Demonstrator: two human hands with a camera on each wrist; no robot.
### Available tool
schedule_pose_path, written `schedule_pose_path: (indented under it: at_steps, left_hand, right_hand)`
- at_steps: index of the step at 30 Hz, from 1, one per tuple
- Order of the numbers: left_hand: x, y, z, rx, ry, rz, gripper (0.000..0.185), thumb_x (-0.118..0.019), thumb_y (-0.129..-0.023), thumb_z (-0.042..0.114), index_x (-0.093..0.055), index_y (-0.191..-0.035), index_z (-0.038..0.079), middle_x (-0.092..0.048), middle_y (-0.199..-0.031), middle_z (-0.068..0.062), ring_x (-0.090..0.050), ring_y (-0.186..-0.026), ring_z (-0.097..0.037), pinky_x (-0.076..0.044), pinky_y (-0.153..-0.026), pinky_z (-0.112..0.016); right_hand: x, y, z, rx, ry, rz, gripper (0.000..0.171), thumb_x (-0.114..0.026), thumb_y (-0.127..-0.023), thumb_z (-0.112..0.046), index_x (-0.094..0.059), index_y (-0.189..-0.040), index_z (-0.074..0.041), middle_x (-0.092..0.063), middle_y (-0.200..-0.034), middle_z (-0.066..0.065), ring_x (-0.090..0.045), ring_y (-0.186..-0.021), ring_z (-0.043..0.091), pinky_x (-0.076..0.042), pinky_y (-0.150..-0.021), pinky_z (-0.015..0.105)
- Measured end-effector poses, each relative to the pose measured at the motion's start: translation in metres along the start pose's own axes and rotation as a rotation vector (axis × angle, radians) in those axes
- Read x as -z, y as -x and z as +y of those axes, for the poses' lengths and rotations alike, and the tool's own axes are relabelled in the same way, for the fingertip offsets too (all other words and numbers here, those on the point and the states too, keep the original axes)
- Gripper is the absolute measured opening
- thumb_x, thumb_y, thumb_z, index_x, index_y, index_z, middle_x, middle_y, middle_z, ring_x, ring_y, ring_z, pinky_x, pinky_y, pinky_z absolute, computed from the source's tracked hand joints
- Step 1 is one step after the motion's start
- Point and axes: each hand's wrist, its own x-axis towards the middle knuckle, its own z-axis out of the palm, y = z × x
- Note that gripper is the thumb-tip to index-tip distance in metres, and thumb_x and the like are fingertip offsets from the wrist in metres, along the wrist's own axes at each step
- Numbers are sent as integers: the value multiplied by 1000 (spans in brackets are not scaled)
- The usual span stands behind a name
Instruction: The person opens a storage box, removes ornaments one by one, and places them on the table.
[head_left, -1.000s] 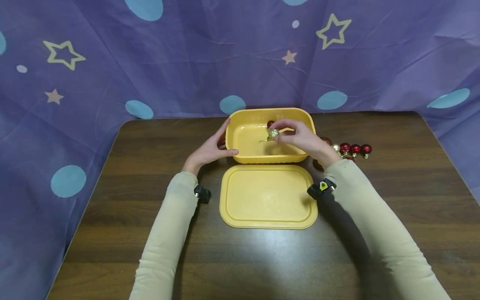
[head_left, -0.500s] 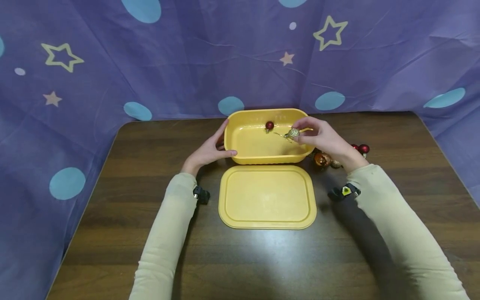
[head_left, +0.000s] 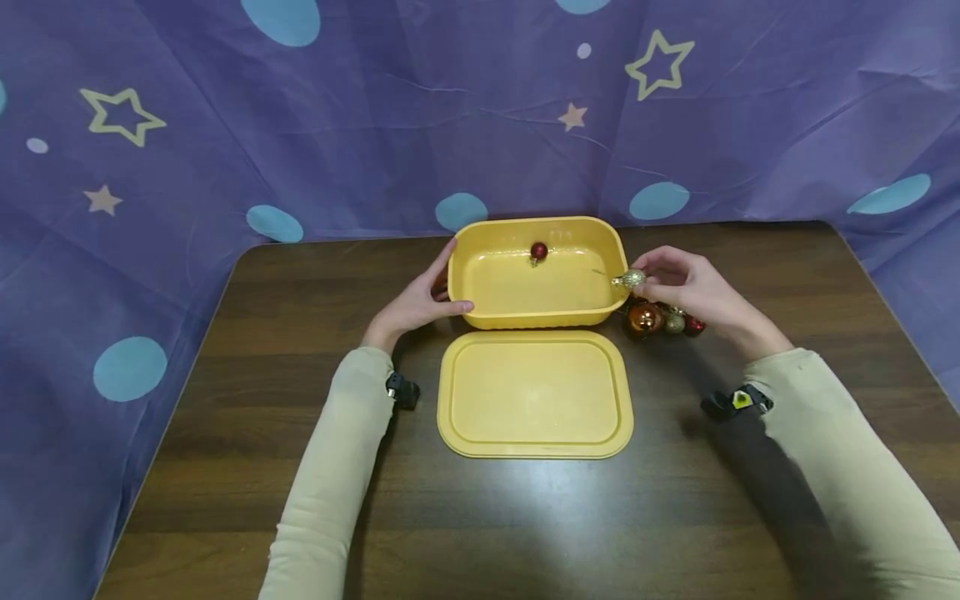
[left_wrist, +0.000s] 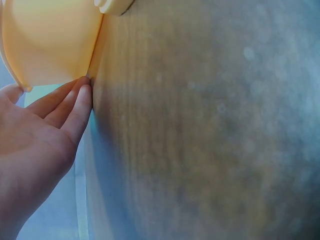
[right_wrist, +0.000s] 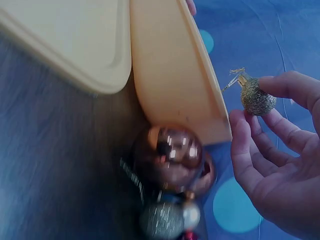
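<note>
Purple backdrop cloth (head_left: 420,117), printed with stars and blue dots, hangs behind and to both sides of the dark wooden table (head_left: 300,467).

Landmark: the yellow tub (head_left: 534,310), open, standing at the far middle of the table. Directly in front of the tub, on the near side, lies its yellow lid (head_left: 535,394), flat on the wood, its far edge close to the tub's front wall.

Left hand (head_left: 420,302) rests against the tub's left end: thumb along the front left corner, fingers reaching up to the rim. The left wrist view shows the fingers straight and together, tips touching the tub's outer wall where it meets the table; it grips nothing.

Right hand (head_left: 693,287) is just right of the tub, above the table. Its thumb and fingertips pinch a small gold glitter bauble (head_left: 632,278), held over the tub's right rim, hanging loop toward the tub. The right wrist view shows the bauble (right_wrist: 256,97) between thumb and curled fingers, clear of the tub wall.

Against the tub's right wall on the table sits a cluster of baubles: a large copper bauble (head_left: 644,318) nearest the tub, smaller gold and red ones just beyond it.

Inside the tub, near its back wall, one small red bauble (head_left: 538,251).
</note>
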Motion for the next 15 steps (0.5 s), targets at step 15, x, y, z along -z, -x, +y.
schedule_pose_path:
  at_steps: [15]
  left_hand:
    - [-1,1,3,2,3,-5,102,-71,-87,3,4,-156,13,-20,-154,-25,-31,-136,-39,-31,-108,-46]
  right_hand:
    - [36,32,33,-50,-14,103,23,-64,-91,-1,-59,-113,-2,-68,-92,-9,-64,-87,3,-52,-73,21]
